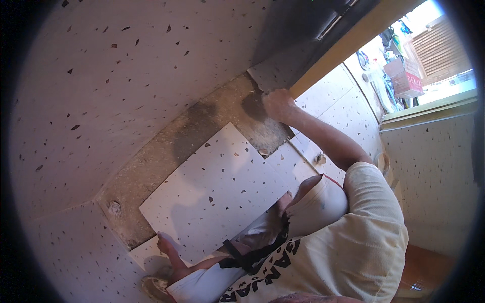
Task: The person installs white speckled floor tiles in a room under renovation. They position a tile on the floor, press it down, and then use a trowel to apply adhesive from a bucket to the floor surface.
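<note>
A large pale tile [217,187] with dark speckles lies over the strip of bare floor in front of me, a notch cut out of its far right corner. At the tile's near left corner, my left hand [166,247] has its fingers closed at the edge; part of the hand is hidden. My right arm stretches out to the far right. There my right hand [279,104] is closed in a fist low beside the door frame [323,58], above the bare floor [232,101]. Whatever it may hold is hidden by the fingers.
A speckled tile wall [111,91] rises along the far left side. Laid floor tiles [328,96] continue through the doorway, where a red and white box [405,83] stands among clutter. A small chip [320,159] sits on the tiles. A round pipe opening [115,207] shows in the bare floor.
</note>
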### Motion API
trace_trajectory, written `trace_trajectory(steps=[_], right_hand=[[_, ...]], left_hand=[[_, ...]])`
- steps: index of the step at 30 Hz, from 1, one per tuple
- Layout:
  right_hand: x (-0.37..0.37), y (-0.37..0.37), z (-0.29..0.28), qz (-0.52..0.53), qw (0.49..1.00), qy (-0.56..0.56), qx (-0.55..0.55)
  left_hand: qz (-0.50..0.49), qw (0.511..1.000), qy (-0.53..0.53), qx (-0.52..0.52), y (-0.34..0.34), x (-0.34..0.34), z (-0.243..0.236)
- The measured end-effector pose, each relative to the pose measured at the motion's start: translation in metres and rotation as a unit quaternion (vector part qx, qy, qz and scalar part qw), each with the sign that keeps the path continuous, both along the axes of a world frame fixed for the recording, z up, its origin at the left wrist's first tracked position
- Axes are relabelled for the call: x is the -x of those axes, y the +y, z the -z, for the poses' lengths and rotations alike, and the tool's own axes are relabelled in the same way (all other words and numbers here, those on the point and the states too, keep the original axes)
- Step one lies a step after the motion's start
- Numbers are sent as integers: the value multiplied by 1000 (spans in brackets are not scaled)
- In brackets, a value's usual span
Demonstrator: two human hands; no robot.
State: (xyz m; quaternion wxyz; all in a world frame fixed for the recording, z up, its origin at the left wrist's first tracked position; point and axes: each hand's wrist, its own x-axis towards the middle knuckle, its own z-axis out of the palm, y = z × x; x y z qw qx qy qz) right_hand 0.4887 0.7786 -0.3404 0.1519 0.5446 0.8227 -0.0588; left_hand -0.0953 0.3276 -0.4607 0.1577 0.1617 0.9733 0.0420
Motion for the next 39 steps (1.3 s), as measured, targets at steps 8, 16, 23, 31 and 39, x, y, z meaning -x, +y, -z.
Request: trace_trajectory(steps=[8, 16, 23, 31, 39], right_hand=[[-22, -26, -18, 84, 995, -16, 42], [-38, -10, 40, 130, 985, 109, -25], [-25, 60, 145, 111, 987, 105, -38], [-26, 88, 185, 50, 990, 92, -91], [-18, 94, 182, 26, 995, 80, -44]], left_hand=[[137, 988, 49, 61, -6, 3, 1], [147, 986, 81, 15, -28, 32, 31], [438, 822, 297, 211, -17, 13, 22], [238, 944, 128, 188, -15, 15, 28], [294, 933, 143, 149, -47, 41, 39]])
